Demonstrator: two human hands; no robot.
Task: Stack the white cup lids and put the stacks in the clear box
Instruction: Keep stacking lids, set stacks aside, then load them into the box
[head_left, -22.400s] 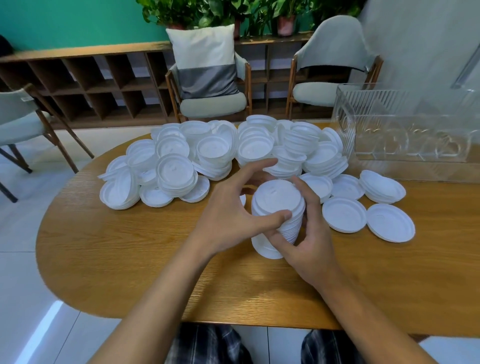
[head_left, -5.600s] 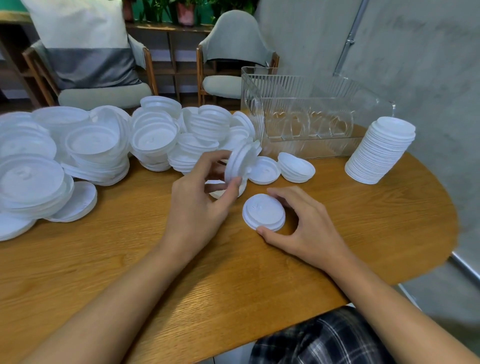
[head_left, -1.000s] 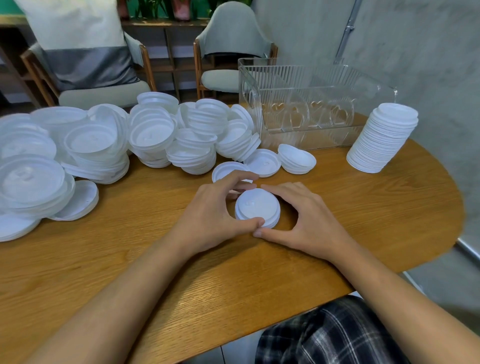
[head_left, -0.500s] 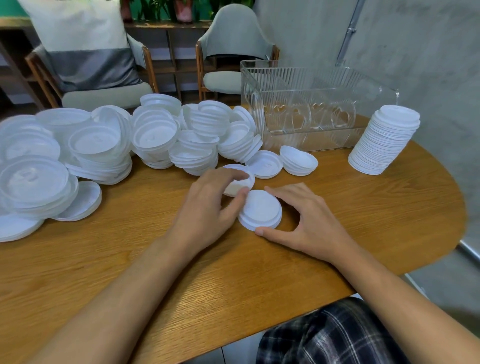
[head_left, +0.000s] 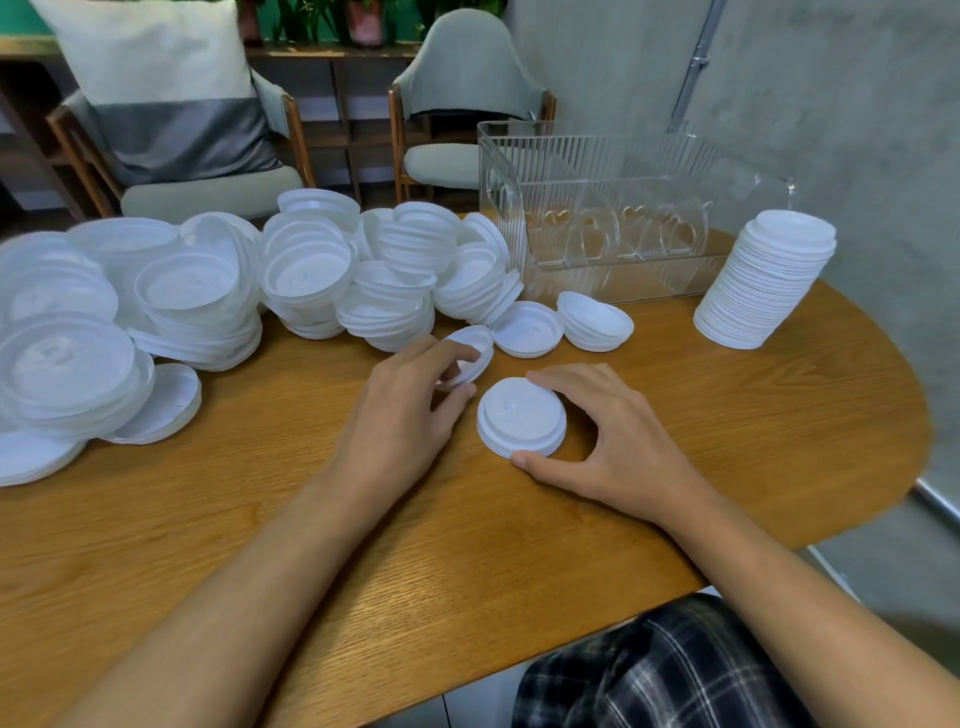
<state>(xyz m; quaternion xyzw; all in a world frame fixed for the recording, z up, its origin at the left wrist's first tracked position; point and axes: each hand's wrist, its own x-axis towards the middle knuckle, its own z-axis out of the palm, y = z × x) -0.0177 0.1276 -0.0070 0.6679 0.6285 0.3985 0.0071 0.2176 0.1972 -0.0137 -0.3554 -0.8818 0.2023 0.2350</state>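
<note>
Early stage: left hand (head_left: 410, 415) pinching a loose lid (head_left: 470, 351), right hand (head_left: 618, 447) cupping short stack (head_left: 521, 418); clear box (head_left: 597, 161) standing empty

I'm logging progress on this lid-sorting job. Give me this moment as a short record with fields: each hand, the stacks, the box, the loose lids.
left hand: pinches a single lid, held tilted
right hand: thumb and fingers curl round the short stack
short stack: on the table, between the hands
tall stack: stands on the table right of the clear box, outside it
clear box: no lids visible inside
loose lids: heaped at the left and behind the hands
</note>
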